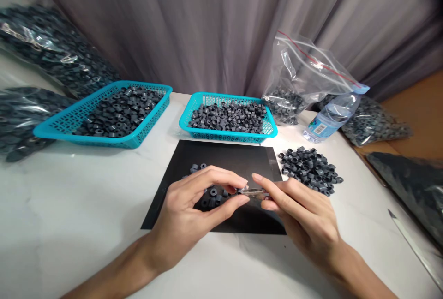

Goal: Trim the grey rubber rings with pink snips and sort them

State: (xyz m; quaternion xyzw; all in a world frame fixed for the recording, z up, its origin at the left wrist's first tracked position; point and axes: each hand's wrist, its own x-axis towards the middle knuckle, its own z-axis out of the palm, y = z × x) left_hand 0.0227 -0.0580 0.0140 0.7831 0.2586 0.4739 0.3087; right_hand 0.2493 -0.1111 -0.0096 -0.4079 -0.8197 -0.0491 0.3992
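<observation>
Over the black mat (256, 156), my left hand (187, 209) pinches a small dark grey plastic piece (239, 191) between thumb and fingertip, mostly hidden by them. My right hand (308, 211) is closed around a slim, shiny metal tool (254, 192) whose kind I cannot make out. The tool's tip meets the piece at my left fingertips. Several loose grey plastic rings (213, 192) lie on the mat behind my left hand, which covers part of them. A heap of similar grey pieces (309, 167) sits on the table beyond my right hand.
Two turquoise baskets, one at left (133, 140) and one in the middle (228, 137), hold grey pieces. Bags of pieces stand at left (51, 45) and back right (287, 100). A water bottle (328, 119) is at right, a long pale strip (415, 248) near the right edge.
</observation>
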